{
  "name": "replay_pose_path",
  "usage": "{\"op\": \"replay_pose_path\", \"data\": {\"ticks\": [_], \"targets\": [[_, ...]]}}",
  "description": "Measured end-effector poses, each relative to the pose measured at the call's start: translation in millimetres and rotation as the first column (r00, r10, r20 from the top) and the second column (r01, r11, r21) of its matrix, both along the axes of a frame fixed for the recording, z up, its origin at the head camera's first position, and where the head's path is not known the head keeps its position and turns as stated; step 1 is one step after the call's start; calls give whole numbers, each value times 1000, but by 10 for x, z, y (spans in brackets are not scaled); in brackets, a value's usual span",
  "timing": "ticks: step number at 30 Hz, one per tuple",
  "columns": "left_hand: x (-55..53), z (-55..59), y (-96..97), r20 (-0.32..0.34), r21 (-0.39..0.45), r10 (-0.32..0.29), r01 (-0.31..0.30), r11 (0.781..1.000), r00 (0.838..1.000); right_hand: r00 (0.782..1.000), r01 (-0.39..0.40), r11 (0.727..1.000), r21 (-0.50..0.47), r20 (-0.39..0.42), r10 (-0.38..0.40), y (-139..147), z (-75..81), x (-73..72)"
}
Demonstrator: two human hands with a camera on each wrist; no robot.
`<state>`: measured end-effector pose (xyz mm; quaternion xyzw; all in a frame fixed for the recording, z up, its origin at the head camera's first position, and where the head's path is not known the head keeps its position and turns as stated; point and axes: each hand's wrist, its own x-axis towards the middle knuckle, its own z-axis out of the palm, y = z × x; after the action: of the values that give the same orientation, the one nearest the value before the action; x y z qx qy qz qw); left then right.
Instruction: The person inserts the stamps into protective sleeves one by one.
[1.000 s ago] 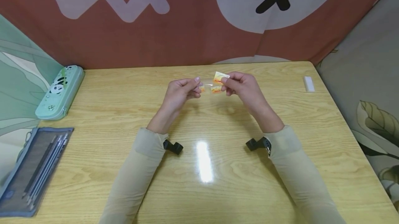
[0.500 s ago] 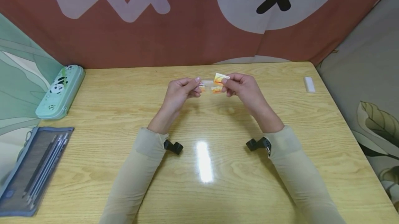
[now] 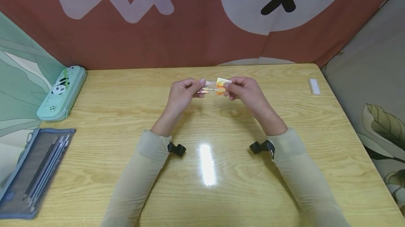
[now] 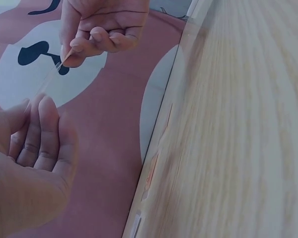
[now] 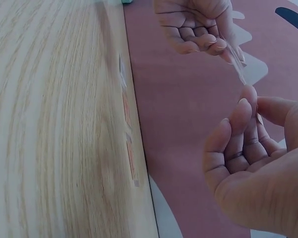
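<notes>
In the head view my left hand pinches a strip of clear, shiny plastic film between thumb and fingers. Opposite it, my right hand pinches a small yellow, white and orange paper piece. The film spans the gap between both hands and meets the paper at my right fingertips. Seen from the left wrist, the film runs edge-on up to the other hand. Small orange-printed pieces lie on the table below, near its back edge. My fingers partly hide the film's ends.
On the wooden table, a white eraser-like block lies at the back right. A mint panda pencil case and a mesh pouch of pencils are at the left. A red-brown cloth hangs behind the table.
The paper in my right hand has shifted slightly left and down. My left thumb has moved a little right, and the film now shows brighter between the hands.
</notes>
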<state>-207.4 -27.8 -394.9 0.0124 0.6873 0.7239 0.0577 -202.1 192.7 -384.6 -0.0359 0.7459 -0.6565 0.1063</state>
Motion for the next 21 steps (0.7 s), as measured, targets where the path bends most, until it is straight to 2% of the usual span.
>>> {"op": "replay_pose_path", "data": {"ticks": [6, 14, 21], "targets": [[-16, -2, -5, -10, -2, 14, -14, 1000, 1000, 999, -33, 999, 26, 13, 33, -6, -14, -8], [-12, 1, -16, -37, 13, 5, -4, 1000, 999, 996, -94, 994, 59, 14, 94, 14, -24, -22], [-17, -4, -20, -49, 27, -15, 16, 1000, 999, 996, -88, 994, 72, 19, 87, 22, -5, -12]]}}
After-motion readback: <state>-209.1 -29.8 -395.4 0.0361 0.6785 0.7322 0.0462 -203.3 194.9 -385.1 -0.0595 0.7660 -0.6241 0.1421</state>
